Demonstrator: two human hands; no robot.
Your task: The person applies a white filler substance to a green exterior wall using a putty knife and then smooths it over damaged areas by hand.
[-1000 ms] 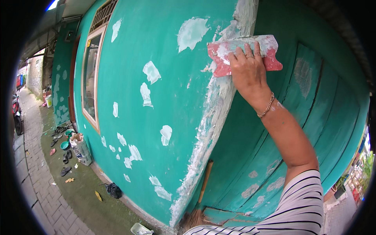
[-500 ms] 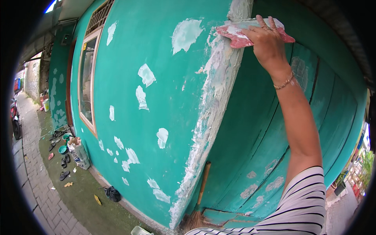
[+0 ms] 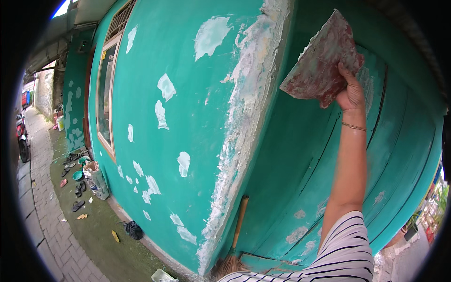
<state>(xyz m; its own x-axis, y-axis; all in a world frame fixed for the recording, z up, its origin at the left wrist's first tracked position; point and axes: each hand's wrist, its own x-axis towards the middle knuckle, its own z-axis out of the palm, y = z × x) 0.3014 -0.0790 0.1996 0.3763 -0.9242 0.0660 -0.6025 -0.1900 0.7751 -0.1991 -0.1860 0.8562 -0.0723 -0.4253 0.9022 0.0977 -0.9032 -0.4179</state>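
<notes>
Near right: your striped sleeve (image 3: 345, 239). Beyond it your right hand (image 3: 352, 91), bracelet (image 3: 353, 127) at the wrist, grips a red, putty-smeared scraper (image 3: 322, 61), thumb over the near face. Scraper tilted, raised to the right of the wall corner, apart from it in view. Your left hand is out of view; cannot tell its state. Corner carries a strip of rough white putty (image 3: 251, 89); pale patches (image 3: 212, 37) dot the green wall (image 3: 197, 122) to its left. Broom (image 3: 239, 221) just right of the corner's foot. Farther left: black bag (image 3: 133, 230), window (image 3: 106, 91); far left, motorcycle (image 3: 22, 138)
</notes>
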